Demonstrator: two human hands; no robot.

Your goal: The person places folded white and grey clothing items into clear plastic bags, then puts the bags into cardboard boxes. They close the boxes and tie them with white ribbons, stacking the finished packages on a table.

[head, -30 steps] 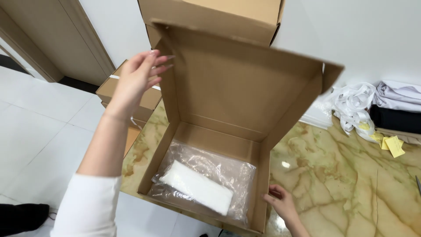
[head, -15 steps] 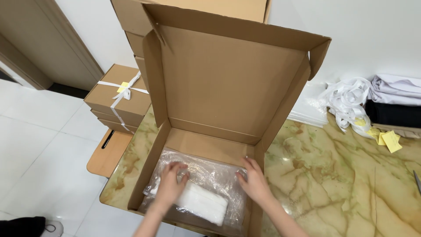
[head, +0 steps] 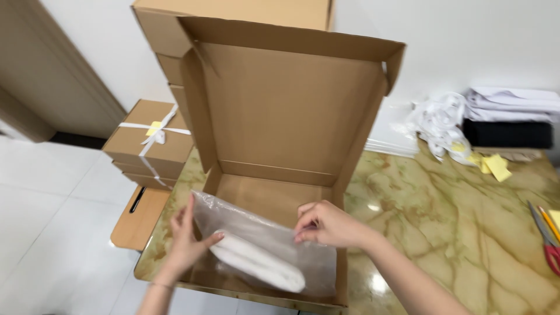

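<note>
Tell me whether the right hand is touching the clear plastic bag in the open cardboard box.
Touching: the head view shows the right hand pinching the top edge of the clear plastic bag.

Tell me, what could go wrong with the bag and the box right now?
The left hand and right hand pinch only the thin clear plastic bag, so the white bundle inside might slip or the film tear. The open cardboard box sits near the marble table's edge and could tip.
</note>
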